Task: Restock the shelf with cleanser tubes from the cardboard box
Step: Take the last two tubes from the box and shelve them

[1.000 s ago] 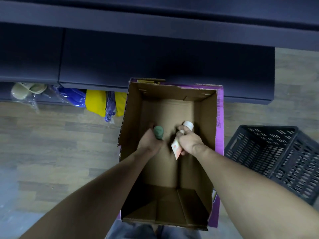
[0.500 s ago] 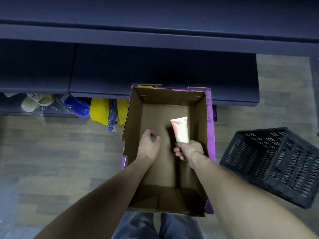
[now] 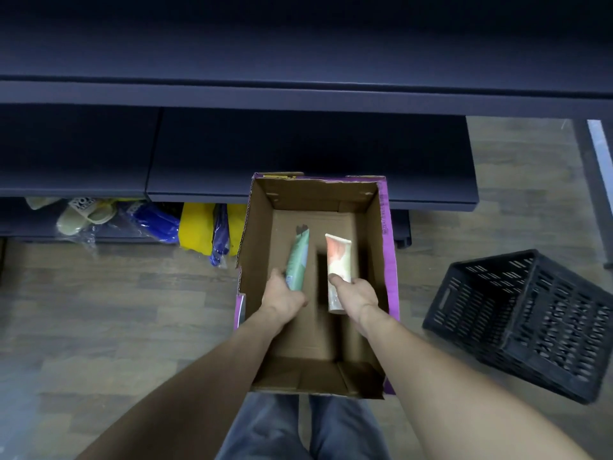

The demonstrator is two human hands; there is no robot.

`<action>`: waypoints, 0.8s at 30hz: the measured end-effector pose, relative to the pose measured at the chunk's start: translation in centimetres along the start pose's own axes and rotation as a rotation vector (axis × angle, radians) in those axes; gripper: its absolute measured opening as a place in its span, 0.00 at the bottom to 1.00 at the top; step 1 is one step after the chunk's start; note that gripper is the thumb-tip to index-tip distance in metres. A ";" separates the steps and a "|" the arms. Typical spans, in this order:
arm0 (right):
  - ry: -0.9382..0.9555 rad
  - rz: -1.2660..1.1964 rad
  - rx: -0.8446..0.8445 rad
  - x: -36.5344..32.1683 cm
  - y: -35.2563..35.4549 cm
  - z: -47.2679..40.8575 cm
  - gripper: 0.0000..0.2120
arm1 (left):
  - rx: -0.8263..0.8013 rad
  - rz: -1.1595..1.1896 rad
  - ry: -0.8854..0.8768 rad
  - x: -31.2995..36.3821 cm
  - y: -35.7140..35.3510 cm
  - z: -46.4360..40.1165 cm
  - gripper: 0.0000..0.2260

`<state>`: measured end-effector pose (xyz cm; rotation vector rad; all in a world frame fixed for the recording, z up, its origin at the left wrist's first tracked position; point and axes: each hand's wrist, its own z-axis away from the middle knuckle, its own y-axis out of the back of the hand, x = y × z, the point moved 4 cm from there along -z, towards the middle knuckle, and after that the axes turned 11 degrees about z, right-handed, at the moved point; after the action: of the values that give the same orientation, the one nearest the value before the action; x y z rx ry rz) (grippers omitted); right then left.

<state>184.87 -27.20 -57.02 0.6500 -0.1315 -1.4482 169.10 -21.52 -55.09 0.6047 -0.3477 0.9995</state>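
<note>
floor [image 3: 99, 327]: grey wood planks | black crate [image 3: 524, 327] right | dim light

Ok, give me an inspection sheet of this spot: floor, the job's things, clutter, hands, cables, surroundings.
Surface: wood-look floor.
Job's things: open cardboard box on the floor; green tube and white-and-orange tube held over its inside; no other tubes seen in it.
Clutter: bagged slippers and blue and yellow packs under the lowest shelf.
Hands: left hand grips the green tube; right hand grips the white-and-orange tube.
Cables: nothing seen.
Surroundings: dark shelf ahead; black crate tilted at right.
</note>
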 end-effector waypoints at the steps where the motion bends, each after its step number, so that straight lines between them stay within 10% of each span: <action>1: 0.003 -0.010 -0.013 -0.1 0.0 0.3 0.23 | 0.002 -0.027 -0.028 0.2 0.1 0.3 0.29; 24: 0.237 0.072 0.051 -4.0 8.4 9.8 0.26 | 0.123 0.209 -0.184 6.1 2.6 10.4 0.17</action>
<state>187.13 -26.81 -43.74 0.8450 -0.0064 -1.2919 169.91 -22.82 -42.84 0.7864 -0.5225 1.1743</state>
